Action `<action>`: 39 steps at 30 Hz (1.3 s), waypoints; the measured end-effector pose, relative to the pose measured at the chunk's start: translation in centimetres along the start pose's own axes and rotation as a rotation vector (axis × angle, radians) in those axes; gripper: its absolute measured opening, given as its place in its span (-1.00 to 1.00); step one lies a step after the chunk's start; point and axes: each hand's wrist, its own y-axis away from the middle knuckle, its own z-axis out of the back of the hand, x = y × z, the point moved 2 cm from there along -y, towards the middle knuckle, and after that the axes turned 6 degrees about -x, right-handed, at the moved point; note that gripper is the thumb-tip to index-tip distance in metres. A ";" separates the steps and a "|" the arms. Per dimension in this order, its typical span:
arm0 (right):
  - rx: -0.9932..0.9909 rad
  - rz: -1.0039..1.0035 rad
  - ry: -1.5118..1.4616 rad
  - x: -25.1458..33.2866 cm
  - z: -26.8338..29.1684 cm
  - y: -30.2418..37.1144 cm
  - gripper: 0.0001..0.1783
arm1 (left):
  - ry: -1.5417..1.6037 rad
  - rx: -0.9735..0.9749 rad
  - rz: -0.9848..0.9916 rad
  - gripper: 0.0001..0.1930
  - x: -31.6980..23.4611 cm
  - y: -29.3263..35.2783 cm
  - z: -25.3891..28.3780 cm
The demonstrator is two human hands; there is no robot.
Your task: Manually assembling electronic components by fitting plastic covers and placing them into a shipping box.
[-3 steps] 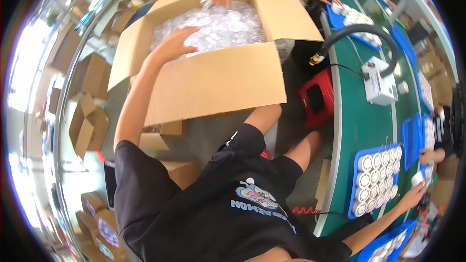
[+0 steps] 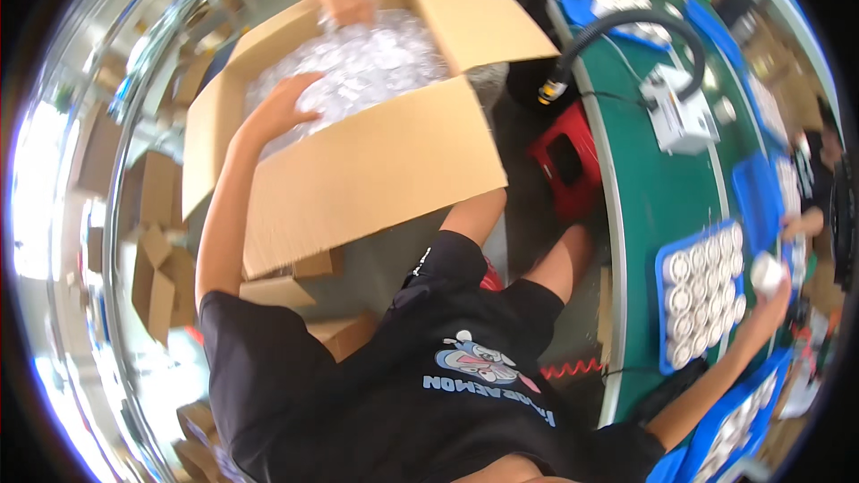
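Observation:
A large open cardboard box (image 2: 385, 170) stands before me, filled with clear plastic pieces (image 2: 371, 63). My left hand (image 2: 282, 110) reaches over its near left side, thumb and fingers apart, resting at the edge of the pieces with nothing seen in its grasp. Far to the right, my right hand (image 2: 769, 307) holds up a white round part (image 2: 767, 274) above the green workbench (image 2: 658, 197). Close by it lies a blue tray (image 2: 663, 304) with rows of similar white round parts (image 2: 707, 291). The right fingers are partly hidden behind the part.
Across the box, a co-worker's hand (image 2: 351, 4) dips into the plastic pieces. A white machine (image 2: 677, 112) with a black flexible hose (image 2: 626, 18) stands on the bench. A red stool (image 2: 568, 161) is beneath the bench edge; another blue tray (image 2: 774, 380) is at lower right.
The view has shifted, so the box appears farther left. My right hand has lifted the white part slightly; my left hand stays at the box.

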 end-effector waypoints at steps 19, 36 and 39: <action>0.462 -1.598 -1.460 -13.0 -53.6 21.5 -0.48 | 1.200 -0.446 -0.043 -0.25 -11.6 14.0 5.0; 0.416 -0.678 -0.213 -17.5 -26.9 28.8 -0.34 | 1.287 -0.268 0.171 -0.40 -25.5 -12.0 -34.8; 0.381 -0.912 -0.395 -15.3 -20.7 31.6 -0.42 | 1.192 -0.470 0.158 -0.39 -25.2 -17.2 -35.4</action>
